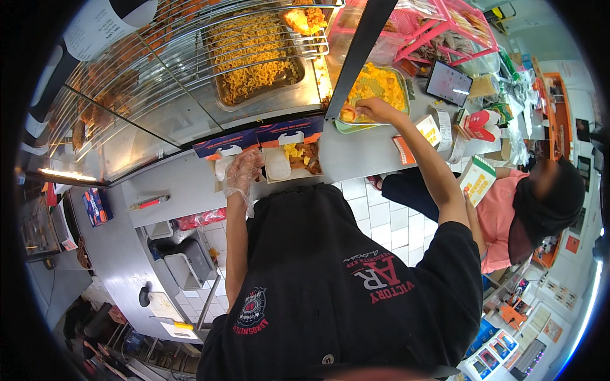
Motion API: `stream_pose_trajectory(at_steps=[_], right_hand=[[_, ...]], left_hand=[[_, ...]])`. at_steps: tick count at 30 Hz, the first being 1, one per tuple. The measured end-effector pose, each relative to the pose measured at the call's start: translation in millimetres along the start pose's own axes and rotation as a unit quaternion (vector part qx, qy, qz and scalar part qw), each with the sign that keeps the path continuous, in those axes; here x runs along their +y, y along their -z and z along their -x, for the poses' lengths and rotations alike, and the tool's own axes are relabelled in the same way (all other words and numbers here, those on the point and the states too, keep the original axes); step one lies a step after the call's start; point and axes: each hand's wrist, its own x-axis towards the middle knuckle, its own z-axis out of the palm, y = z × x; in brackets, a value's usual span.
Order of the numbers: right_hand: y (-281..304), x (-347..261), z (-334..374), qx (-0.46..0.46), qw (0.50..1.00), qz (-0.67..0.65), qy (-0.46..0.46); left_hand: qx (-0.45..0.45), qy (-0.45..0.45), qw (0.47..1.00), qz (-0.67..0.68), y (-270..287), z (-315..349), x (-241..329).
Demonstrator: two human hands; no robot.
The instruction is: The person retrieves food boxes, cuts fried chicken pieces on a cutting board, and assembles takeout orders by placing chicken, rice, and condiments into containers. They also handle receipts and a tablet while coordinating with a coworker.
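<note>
My left hand (243, 170), in a clear plastic glove, is over the left of two open takeaway boxes. Its fingers are bunched together, and whatever they hold is hidden. White rice (223, 167) shows beside that hand. In the right box lie a mound of rice (277, 164), yellow pieces (293, 151) and browned meat (311, 159). My right hand (376, 110), bare, reaches over the near edge of a tray (406, 89) of yellow food (376, 87). Its fingers are pinched close to a small reddish round thing (351, 114); what they grip is too small to name.
A glass-fronted warmer holds a pan (234, 105) of noodles under a wire rack. Pink racks (438, 32), a tablet (448, 83) and cartons (429, 130) crowd the right. A person (508, 209) at my right holds a carton (478, 180). A red-handled cutter (150, 202) lies left.
</note>
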Motion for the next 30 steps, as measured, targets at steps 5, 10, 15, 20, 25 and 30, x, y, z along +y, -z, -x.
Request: stream_pose_trajectory(at_steps=[5, 10, 15, 20, 25, 30], right_hand=[[-3.5, 28.6, 30.8, 0.05, 0.971, -0.215, -0.095], [-6.1, 1.1, 69.7, 0.158, 0.905, -0.333, -0.21], [-3.4, -88.3, 97.4, 0.107, 0.924, -0.325, -0.172], [-59.7, -197.0, 54.6, -0.009, 0.912, -0.389, -0.13], [-117.3, -266.5, -33.8, -0.005, 0.956, -0.285, -0.072], [-159.8, -322.2, -95.6, 0.16, 0.986, -0.008, -0.038]], left_hand=[[0.009, -0.014, 1.0, 0.021, 4.2, 6.0, 4.5], [0.042, -0.063, 0.997, -0.035, 32.0, 7.9, 0.5], [0.055, -0.061, 0.984, -0.158, 82.9, 7.5, -1.5], [-0.017, -0.062, 0.979, -0.193, 84.0, -6.2, -17.9], [-0.081, -0.158, 0.941, -0.288, 79.8, -4.9, -20.1], [-0.105, 0.091, 0.988, 0.07, 90.4, -11.1, -21.1]])
